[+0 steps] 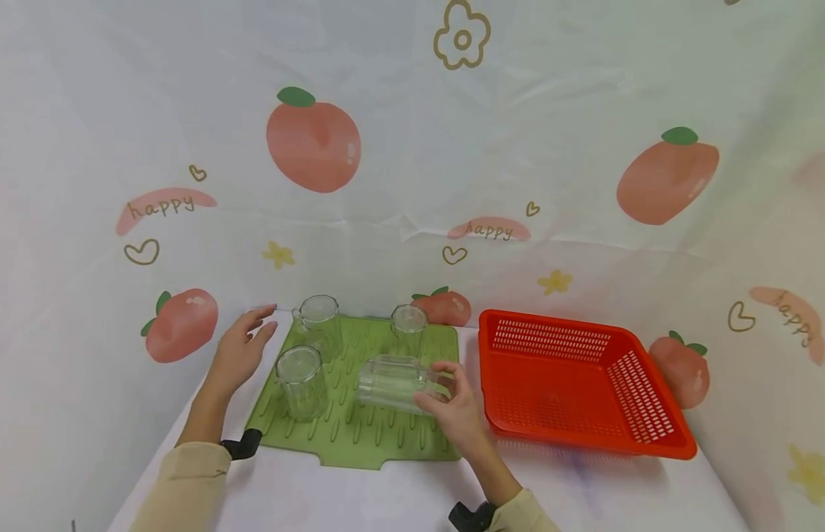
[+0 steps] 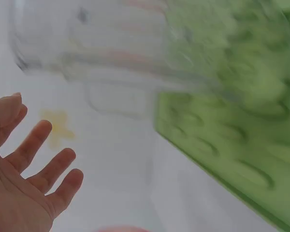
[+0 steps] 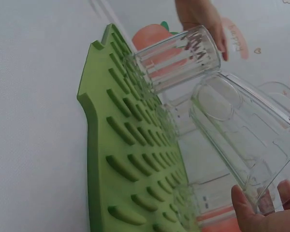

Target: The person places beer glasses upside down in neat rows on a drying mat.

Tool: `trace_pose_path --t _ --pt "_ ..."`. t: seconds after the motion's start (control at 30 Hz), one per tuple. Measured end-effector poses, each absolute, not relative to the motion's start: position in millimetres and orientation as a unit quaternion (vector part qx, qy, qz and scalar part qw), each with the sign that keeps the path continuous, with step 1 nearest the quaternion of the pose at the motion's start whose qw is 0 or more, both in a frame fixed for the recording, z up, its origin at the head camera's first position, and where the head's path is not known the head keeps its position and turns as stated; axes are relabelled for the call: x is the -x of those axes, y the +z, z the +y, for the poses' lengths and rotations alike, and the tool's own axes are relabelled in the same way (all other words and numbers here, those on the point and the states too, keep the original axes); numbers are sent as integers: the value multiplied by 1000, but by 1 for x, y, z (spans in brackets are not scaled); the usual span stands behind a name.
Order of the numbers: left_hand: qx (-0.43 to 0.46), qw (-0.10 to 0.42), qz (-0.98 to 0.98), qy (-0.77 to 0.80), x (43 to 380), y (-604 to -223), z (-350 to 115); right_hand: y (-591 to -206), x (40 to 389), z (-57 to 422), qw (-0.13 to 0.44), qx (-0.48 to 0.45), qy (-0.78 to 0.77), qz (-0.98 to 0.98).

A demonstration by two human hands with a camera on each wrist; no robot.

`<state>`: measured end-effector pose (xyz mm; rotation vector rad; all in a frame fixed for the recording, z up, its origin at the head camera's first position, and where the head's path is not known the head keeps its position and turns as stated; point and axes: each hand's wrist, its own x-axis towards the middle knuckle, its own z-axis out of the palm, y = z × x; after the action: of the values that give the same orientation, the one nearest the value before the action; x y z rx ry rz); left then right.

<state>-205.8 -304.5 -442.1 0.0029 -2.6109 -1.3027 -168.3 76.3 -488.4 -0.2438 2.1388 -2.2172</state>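
Note:
A clear glass mug (image 1: 392, 386) lies on its side in the air above the green drying mat (image 1: 349, 451). My right hand (image 1: 460, 414) grips it at its right end, with thumb and fingers around the rim; the right wrist view shows these fingertips (image 3: 241, 200) against the glass. Three other clear vessels stand on the mat: a front-left mug (image 1: 302, 384), a back-left mug (image 1: 322, 329) with a handle, and a back-right one (image 1: 409, 332). To the left of the back-left mug, my left hand (image 1: 239, 351) hovers with loosely spread fingers and holds nothing.
A red plastic basket (image 1: 552, 436) with slotted walls sits right of the mat on the white table (image 1: 386, 502). Behind the table hangs a white cloth (image 1: 412, 162) printed with fruit. The standing glassware is close to the held mug.

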Motion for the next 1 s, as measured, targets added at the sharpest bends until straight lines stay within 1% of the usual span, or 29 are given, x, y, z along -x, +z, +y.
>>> trace_pose_path --t 0.23,0.37,0.63,0.8,1.0 --pt "78 142 -883 -440 199 -412 -267 -489 168 70 15 76 -724 686" --pt "147 141 -875 -440 196 -405 -246 -489 169 70 7 74 -726 684" --pt "242 91 -854 -452 188 -410 -210 -492 173 71 7 74 -731 678" --pt "251 41 -852 -457 183 -419 -193 -494 174 71 6 69 -737 672" --pt "229 -21 -850 -475 179 -433 -183 -495 173 71 5 82 -740 668"
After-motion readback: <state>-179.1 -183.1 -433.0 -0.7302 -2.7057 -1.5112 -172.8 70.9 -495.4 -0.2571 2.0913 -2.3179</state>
